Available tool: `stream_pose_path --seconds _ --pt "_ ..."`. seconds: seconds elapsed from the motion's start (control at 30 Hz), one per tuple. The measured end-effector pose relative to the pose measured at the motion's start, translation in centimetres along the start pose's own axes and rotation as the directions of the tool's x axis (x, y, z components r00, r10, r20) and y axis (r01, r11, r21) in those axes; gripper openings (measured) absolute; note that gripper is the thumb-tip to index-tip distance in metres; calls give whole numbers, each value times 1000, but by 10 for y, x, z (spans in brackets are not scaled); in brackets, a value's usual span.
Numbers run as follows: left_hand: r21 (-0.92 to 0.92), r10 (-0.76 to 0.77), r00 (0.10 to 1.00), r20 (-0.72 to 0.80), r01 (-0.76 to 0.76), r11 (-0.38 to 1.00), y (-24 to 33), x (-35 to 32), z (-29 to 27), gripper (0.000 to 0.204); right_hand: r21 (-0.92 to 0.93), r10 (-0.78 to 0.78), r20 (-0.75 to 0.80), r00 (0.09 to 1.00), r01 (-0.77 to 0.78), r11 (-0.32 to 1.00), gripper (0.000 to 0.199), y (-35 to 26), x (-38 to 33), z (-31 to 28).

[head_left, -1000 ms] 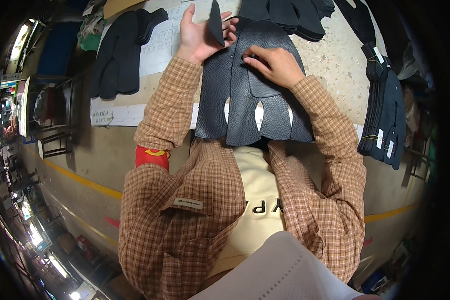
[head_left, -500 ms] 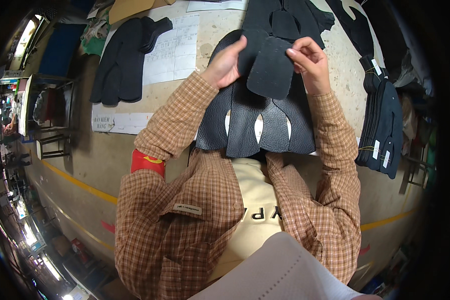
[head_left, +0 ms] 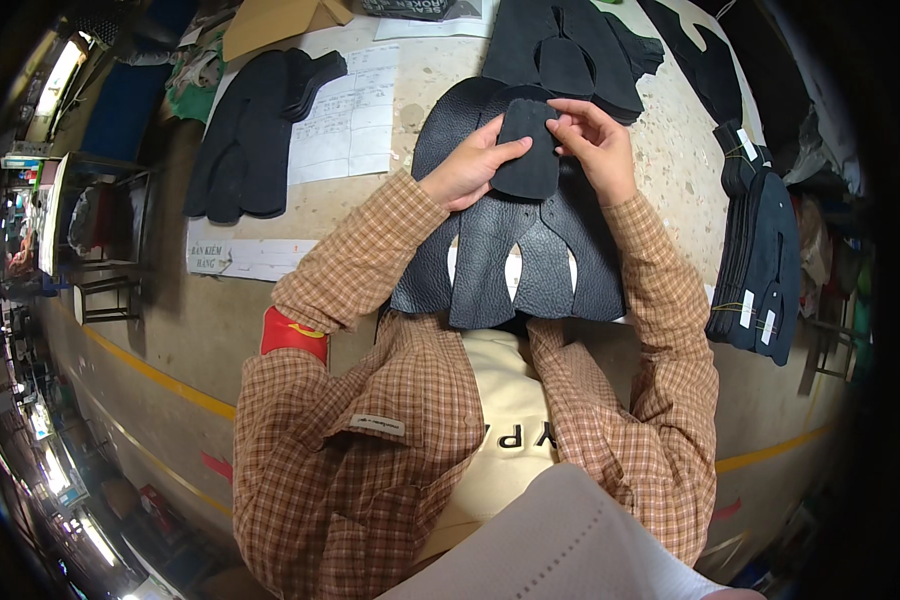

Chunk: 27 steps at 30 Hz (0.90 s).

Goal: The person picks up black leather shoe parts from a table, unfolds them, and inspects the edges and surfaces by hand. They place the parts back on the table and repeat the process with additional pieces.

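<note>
Now my left hand (head_left: 464,168) and right hand (head_left: 600,150) pinch the patch (head_left: 524,167) (left thumb on top); held loosely, it could slip across the leather (head_left: 485,265).

Left grip (head_left: 472,166) clasping, right grip (head_left: 598,146) pinching

From the wearer's head, one wide fisheye camera looks steeply down, close over the torso (head_left: 440,430), with left hand (head_left: 467,168) and right hand (head_left: 595,148) farther off; the near edge of the surface (head_left: 670,180) crosses mid-view.
</note>
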<state>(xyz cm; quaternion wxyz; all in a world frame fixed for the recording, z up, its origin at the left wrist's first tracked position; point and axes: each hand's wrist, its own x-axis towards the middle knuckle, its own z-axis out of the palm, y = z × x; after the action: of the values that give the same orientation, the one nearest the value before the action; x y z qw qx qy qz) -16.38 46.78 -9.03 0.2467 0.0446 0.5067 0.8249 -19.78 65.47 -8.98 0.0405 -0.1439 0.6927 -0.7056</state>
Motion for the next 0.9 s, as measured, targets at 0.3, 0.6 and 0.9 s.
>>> stream_pose_path --seconds 0.3,0.6,0.9 --pt "345 320 943 -88 -273 898 35 -22 -24 36 -338 -228 -124 966 175 925 20 -14 -3 -4" --pt "861 713 600 -362 -79 503 153 -182 -163 30 -327 -231 -38 972 206 922 17 -20 -11 3" --pt "614 437 463 -771 362 701 136 -240 -246 32 -338 -240 -10 971 222 915 14 -10 -10 7"
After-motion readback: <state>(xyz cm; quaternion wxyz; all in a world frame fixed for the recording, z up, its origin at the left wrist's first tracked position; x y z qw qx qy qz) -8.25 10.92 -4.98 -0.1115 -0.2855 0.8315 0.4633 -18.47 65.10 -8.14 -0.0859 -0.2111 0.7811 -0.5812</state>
